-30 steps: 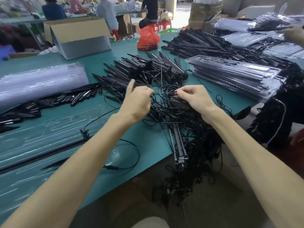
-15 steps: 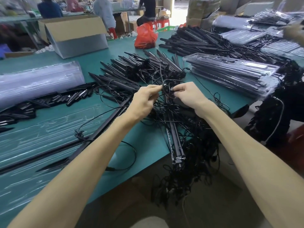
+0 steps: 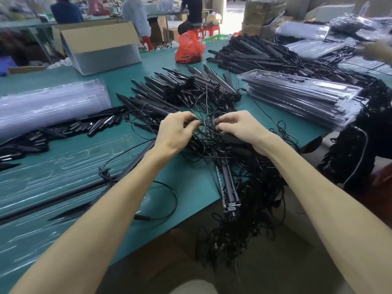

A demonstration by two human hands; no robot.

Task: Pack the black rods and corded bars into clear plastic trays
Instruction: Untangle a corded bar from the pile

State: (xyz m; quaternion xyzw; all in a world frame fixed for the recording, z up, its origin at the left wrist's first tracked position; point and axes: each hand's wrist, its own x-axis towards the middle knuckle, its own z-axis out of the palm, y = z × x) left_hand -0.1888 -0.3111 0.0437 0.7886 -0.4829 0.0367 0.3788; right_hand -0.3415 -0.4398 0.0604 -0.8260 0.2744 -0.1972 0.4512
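Note:
My left hand pinches a thin black cord at the middle of the green table. My right hand grips a small coiled loop of the same cord, close beside the left. Under both hands lies a tangle of corded bars that hangs over the table's front edge. A long black bar runs from my left wrist down to the left, onto a clear plastic tray. A pile of black rods lies just beyond my hands.
Filled clear trays are stacked at the right, a roll of empty trays at the left with short black pieces in front. A cardboard box and red bag stand behind. Another person's hand shows far right.
My hands have come together and risen slightly, and the cord between them is now wound into a small loop. The long bar under my left arm has slid onto the tray.

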